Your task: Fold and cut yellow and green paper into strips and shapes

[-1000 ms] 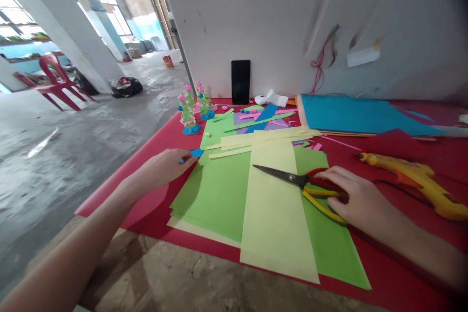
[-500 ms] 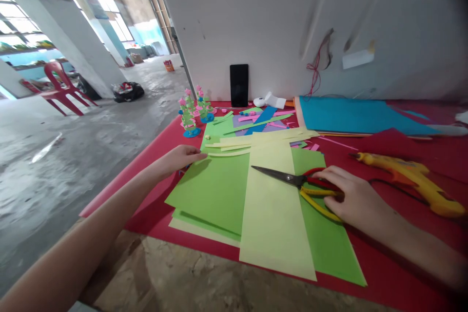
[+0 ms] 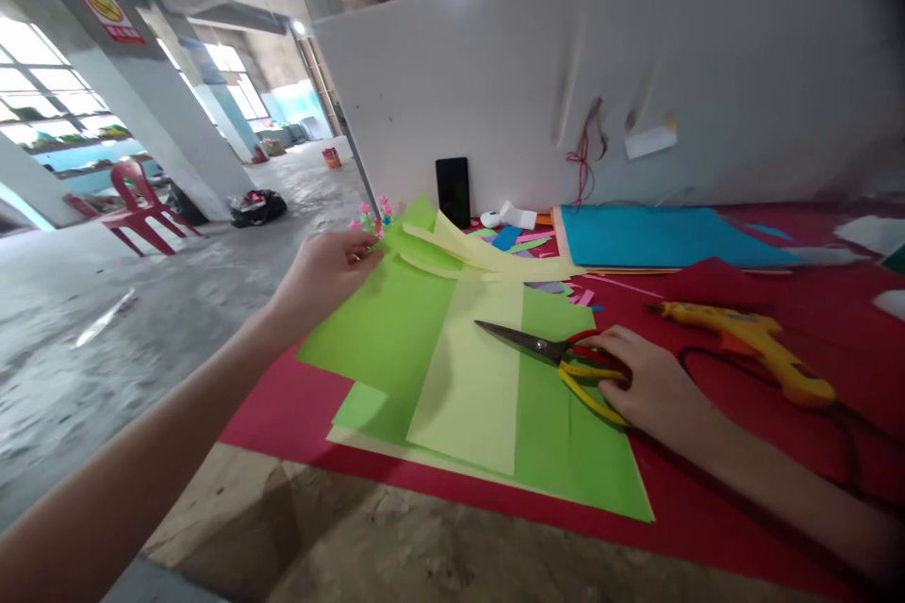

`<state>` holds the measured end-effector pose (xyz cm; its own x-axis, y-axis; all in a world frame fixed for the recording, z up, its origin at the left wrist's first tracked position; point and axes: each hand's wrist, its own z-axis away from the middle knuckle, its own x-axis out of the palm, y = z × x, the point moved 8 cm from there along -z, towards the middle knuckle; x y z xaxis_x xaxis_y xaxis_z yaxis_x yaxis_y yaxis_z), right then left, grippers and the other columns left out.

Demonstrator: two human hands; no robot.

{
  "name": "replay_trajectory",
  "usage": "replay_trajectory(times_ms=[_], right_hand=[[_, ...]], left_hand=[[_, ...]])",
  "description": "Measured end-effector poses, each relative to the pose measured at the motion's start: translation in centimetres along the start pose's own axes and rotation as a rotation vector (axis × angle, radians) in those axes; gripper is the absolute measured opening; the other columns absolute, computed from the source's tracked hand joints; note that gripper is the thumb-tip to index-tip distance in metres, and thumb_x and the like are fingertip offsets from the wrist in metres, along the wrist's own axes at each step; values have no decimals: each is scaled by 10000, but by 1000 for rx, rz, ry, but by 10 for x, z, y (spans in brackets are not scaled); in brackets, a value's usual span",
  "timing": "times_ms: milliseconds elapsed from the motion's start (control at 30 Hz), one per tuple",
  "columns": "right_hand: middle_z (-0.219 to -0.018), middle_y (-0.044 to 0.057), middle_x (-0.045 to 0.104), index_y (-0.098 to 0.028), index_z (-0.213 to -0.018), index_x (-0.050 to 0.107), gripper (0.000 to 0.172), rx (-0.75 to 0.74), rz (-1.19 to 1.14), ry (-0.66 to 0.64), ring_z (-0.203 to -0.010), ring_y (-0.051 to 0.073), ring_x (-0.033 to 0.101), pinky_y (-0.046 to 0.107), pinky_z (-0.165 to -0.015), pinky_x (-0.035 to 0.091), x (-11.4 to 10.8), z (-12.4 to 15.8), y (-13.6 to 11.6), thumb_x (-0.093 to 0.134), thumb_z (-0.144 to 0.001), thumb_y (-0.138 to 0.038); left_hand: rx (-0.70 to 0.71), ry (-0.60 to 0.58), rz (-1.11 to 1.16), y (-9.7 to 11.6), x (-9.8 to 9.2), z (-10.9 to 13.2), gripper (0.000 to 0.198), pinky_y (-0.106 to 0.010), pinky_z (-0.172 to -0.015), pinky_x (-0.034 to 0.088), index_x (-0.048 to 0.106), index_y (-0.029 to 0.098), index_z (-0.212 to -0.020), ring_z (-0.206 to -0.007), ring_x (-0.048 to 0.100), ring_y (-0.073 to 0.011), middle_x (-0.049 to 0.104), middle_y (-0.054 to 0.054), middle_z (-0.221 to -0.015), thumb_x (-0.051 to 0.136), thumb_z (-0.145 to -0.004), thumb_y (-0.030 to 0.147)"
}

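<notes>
My left hand [image 3: 326,275] pinches the left edge of a green paper sheet [image 3: 368,330], which is raised and tilted on that side. Across the sheets lie a wide pale yellow paper piece [image 3: 470,377] and thin pale yellow strips [image 3: 487,256], some bending upward with the lifted sheet. In my right hand [image 3: 654,382] are scissors [image 3: 543,346] with red and yellow handles. Their dark blades look closed and point left above the yellow piece. More green paper [image 3: 586,433] lies below on the red table covering [image 3: 707,499].
A yellow glue gun [image 3: 764,344] with a dark cable lies at the right. Blue sheets [image 3: 650,236] sit behind it. A black phone [image 3: 452,191] leans on the white panel [image 3: 523,104], near coloured scraps [image 3: 506,237]. Small pink decorations [image 3: 383,205] are partly hidden behind the raised paper.
My left hand has taken hold of the green sheet and lifted its left side, tilting the yellow strips. The wide yellow piece has shifted left. My right hand still holds the scissors.
</notes>
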<state>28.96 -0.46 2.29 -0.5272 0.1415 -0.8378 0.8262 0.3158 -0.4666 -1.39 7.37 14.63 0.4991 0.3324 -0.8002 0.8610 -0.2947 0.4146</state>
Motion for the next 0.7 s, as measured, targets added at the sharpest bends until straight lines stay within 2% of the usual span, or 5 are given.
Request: replay_trajectory(times_ms=[133, 233, 300, 500, 700], right_hand=[[-952, 83, 572, -137, -970, 567, 375, -11, -12, 11, -834, 185, 592, 290, -729, 484, 0, 1, -2, 415, -635, -62], [-951, 83, 571, -147, -965, 564, 373, -14, -16, 14, -828, 187, 595, 296, -730, 484, 1, 1, -3, 413, -634, -63], [-950, 81, 571, -157, -958, 561, 372, -12, -20, 14, -822, 186, 596, 295, -726, 485, 1, 1, -3, 414, -629, -61], [-969, 87, 566, -159, -959, 559, 357, -4, -21, -4, -836, 190, 593, 304, -742, 485, 3, 2, -2, 424, -641, -71], [-981, 97, 555, -133, -988, 556, 375, -14, 7, -63, -849, 188, 586, 291, -739, 489, 5, 1, -4, 421, -644, -71]], left_hand=[[69, 85, -80, 22, -23, 3, 274, -266, -679, 463, 668, 141, -906, -718, 615, -175, 685, -57, -784, 530, -735, 304], [89, 169, -102, 29, -38, 3, 272, -259, -684, 464, 665, 137, -915, -699, 608, -157, 682, -50, -780, 527, -741, 293], [108, 168, -107, 29, -43, 0, 269, -250, -681, 467, 665, 130, -913, -704, 611, -151, 683, -47, -782, 530, -740, 283], [124, 101, -148, 29, -43, -7, 288, -258, -703, 453, 665, 111, -929, -728, 610, -159, 685, -58, -802, 529, -738, 279], [92, -67, -153, 17, -20, -11, 251, -243, -615, 431, 678, 141, -830, -676, 609, -178, 686, -39, -765, 525, -723, 308]])
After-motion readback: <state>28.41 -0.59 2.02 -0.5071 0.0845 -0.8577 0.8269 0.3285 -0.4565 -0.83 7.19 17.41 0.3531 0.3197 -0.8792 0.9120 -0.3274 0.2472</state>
